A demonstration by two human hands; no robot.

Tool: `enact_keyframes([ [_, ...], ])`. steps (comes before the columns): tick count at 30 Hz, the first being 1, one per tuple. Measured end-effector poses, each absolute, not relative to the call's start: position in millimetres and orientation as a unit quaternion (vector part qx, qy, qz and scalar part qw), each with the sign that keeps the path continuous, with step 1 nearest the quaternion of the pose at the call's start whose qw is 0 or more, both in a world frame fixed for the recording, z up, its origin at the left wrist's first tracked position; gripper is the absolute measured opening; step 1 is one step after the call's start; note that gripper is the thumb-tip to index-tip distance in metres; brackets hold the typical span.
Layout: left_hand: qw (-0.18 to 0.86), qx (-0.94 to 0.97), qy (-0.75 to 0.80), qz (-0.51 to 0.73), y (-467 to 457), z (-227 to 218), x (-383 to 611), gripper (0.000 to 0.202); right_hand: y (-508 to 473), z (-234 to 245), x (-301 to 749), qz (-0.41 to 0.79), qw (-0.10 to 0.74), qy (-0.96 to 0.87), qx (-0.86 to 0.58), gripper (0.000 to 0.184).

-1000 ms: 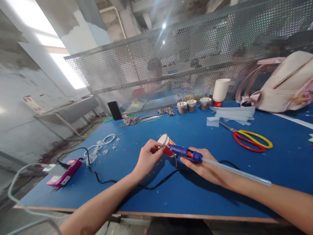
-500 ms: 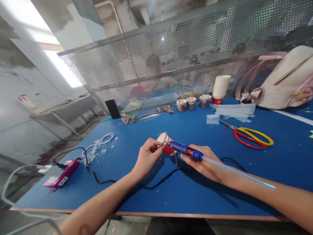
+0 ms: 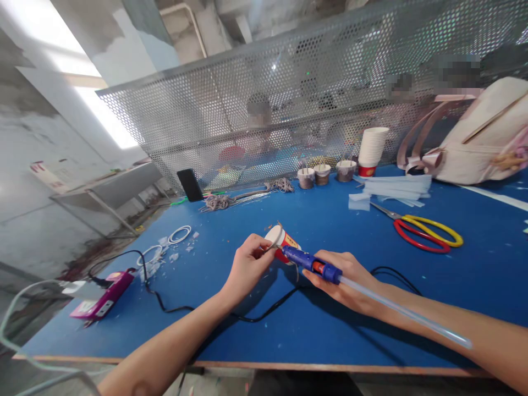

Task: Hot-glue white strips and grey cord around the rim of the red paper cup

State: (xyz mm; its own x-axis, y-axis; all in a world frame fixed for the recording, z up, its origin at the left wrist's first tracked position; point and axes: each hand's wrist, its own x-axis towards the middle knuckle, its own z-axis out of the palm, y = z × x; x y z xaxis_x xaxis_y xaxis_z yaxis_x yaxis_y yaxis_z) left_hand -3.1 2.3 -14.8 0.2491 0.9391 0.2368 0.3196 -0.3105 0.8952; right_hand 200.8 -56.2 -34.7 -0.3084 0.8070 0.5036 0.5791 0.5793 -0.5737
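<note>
My left hand [image 3: 251,261] pinches the rim end of a red and white paper cup [image 3: 291,240], which lies tilted on its side above the table. A thin grey-brown cord runs by its fingertips and over the cup's base; exactly which of the two the fingers press is partly hidden. In my right hand [image 3: 344,278] is a blue hot glue gun [image 3: 304,259], its nozzle close against the cup near the left fingertips. A long clear glue stick [image 3: 406,311] sticks out of the gun's back, over my right forearm.
Scissors [image 3: 427,234] with red and yellow handles lie right, by pale strips [image 3: 396,190]. Behind stand stacked paper cups [image 3: 373,151], several wrapped cups, cord bundles [image 3: 218,202] and a phone [image 3: 190,184]. A purple power strip [image 3: 101,300] and black cable [image 3: 264,316] lie left. A perforated screen [image 3: 198,115] borders the back.
The glue gun's nozzle has shifted slightly down and left along the cup, showing more of the cup's printed side. My left hand keeps its hold almost unmoved.
</note>
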Motion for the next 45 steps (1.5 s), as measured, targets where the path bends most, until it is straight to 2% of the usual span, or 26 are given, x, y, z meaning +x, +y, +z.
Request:
enact_keyframes([
  [25, 0.362, 0.704, 0.467, 0.394, 1.1, -12.9, -2.8, 0.016, -58.3, -33.3, 201.6, 0.14, 0.373, -0.802, -0.445, 0.022],
  [45, 0.412, 0.685, 0.436, 0.414, 8.0, -15.6, -8.7, 0.008, -53.5, -28.4, 204.4, 0.139, 0.409, -0.768, -0.474, 0.025],
])
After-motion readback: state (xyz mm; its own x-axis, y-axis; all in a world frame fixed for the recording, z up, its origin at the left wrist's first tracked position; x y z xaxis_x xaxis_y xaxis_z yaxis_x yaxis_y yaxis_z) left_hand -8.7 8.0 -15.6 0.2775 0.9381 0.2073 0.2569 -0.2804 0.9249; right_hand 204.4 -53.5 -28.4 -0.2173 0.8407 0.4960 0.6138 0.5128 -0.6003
